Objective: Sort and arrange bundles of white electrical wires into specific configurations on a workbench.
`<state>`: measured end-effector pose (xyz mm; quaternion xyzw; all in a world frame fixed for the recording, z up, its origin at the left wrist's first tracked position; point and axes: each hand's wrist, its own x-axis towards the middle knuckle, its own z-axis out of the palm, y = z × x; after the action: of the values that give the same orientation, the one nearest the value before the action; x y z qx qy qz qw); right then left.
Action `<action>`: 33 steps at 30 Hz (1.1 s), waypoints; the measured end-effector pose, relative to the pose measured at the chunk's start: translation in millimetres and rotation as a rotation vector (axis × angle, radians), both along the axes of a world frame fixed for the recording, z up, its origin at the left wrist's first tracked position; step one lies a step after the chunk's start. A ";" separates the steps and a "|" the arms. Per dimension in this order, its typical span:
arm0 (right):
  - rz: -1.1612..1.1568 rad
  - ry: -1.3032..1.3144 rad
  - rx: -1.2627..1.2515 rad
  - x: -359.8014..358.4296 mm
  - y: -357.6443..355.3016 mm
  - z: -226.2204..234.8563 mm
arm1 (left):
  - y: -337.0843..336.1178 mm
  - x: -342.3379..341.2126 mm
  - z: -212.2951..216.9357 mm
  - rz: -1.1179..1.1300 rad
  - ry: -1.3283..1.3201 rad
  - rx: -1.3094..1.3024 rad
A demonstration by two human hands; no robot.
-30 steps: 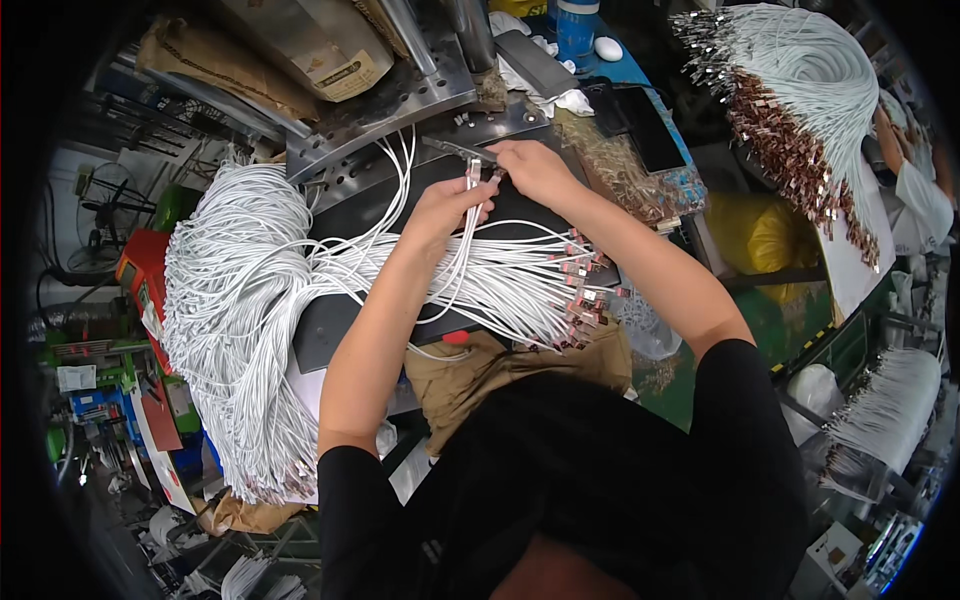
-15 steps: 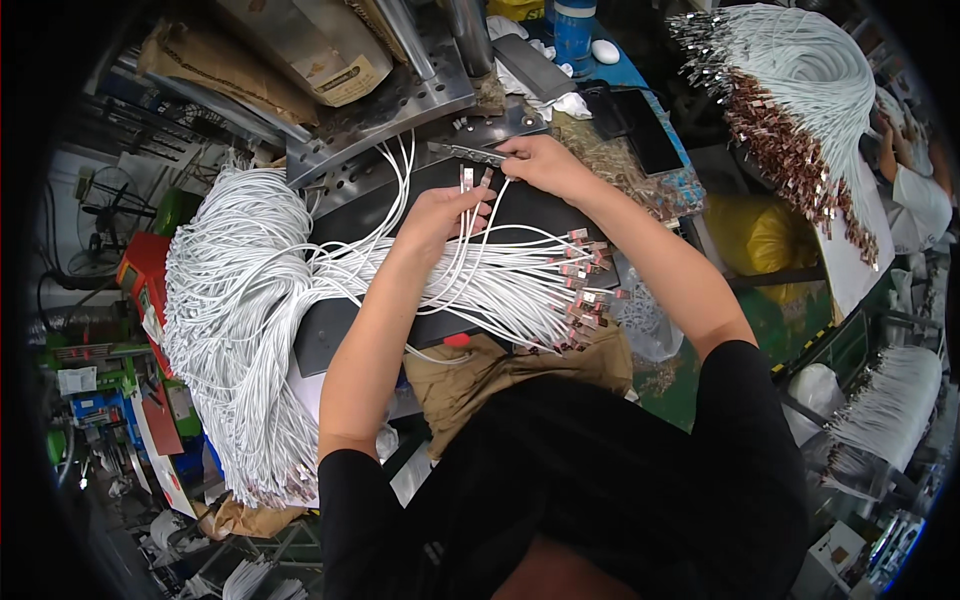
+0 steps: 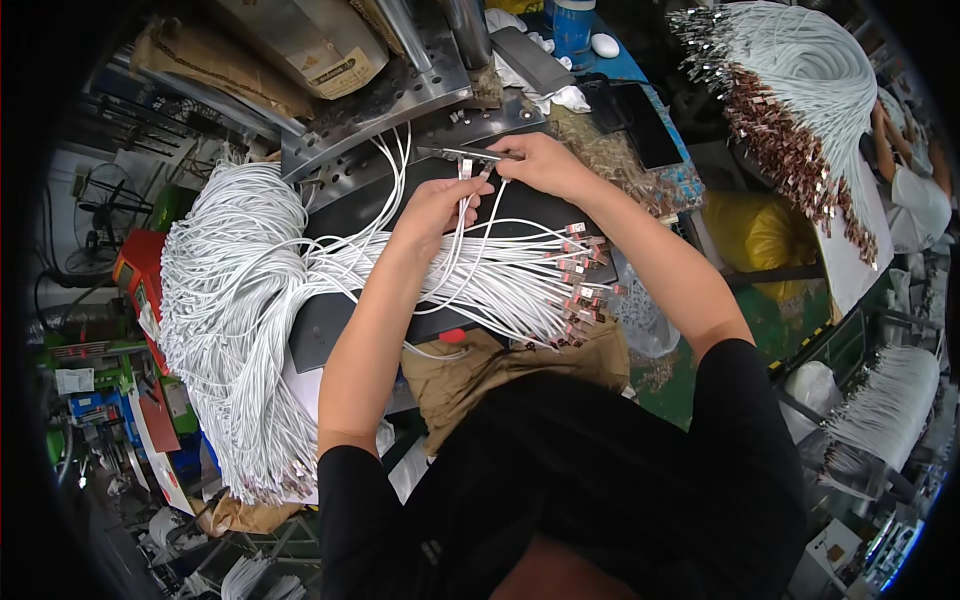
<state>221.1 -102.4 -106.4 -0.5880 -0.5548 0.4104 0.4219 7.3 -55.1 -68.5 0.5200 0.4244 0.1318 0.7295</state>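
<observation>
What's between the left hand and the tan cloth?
Head view: white cables cross between the left hand and tan cloth, over a black surface.

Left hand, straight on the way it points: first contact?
Probably the slim metal tool in the right hand, just past the white cable ends held by the left hand. Depth is unclear; it might pass underneath.

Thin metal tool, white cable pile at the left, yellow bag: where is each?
Thin metal tool (image 3: 468, 154): head view, middle of its length.
White cable pile (image 3: 238, 275): head view, middle of its strands.
Yellow bag (image 3: 758, 235): head view, its bulging side.
</observation>
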 end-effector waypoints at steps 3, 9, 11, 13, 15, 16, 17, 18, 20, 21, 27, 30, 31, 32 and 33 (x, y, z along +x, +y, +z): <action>0.072 0.008 -0.005 0.4 -2.8 8.4 | -4.7 1.1 2.1 0.032 0.009 0.004; 0.036 0.062 -0.150 7.0 -2.6 17.4 | 12.8 -14.6 -11.8 0.032 -0.064 -0.032; 0.089 0.095 -0.121 5.0 -5.2 16.8 | 15.1 -14.7 -13.0 0.013 -0.031 -0.030; 0.190 0.156 -0.054 5.3 -7.7 18.5 | 16.0 -10.3 -8.5 -0.029 0.029 -0.019; 0.188 0.116 -0.045 4.4 -8.5 18.6 | 11.9 -5.7 -7.1 -0.004 0.021 -0.023; 0.187 0.078 -0.035 3.8 -8.5 18.6 | 8.8 -3.9 -6.5 0.021 0.015 -0.028; 0.187 0.042 -0.026 2.3 -8.2 18.8 | 6.8 -4.5 -5.9 0.048 0.010 -0.033; 0.188 0.043 -0.026 2.3 -8.0 19.7 | 5.7 -6.5 -4.9 0.049 0.011 -0.032; 0.165 0.063 -0.071 4.3 -8.4 22.8 | 4.5 -12.2 -2.6 0.098 0.033 0.038; 0.154 0.073 -0.094 4.7 -8.2 23.0 | 5.1 -15.2 -2.2 0.123 0.045 0.072; 0.066 0.052 -0.104 9.2 -2.9 9.1 | 26.5 -33.2 -2.2 -0.025 0.091 0.003; 0.132 0.052 -0.122 4.7 -9.9 24.0 | 28.3 -34.4 2.4 -0.161 0.103 -0.035; 0.150 0.056 -0.114 4.4 -11.1 25.9 | 26.2 -31.8 4.6 -0.150 0.122 -0.031; 0.166 0.060 -0.106 4.4 -12.7 27.1 | 22.6 -28.4 8.9 -0.141 0.142 -0.029; 0.183 0.065 -0.099 4.4 -13.7 27.3 | 20.7 -27.1 10.4 -0.131 0.161 -0.026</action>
<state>225.5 -116.1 -79.0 -0.5415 -0.5712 0.4928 0.3710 -19.8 -34.4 -58.2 0.5459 0.4486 0.0362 0.7067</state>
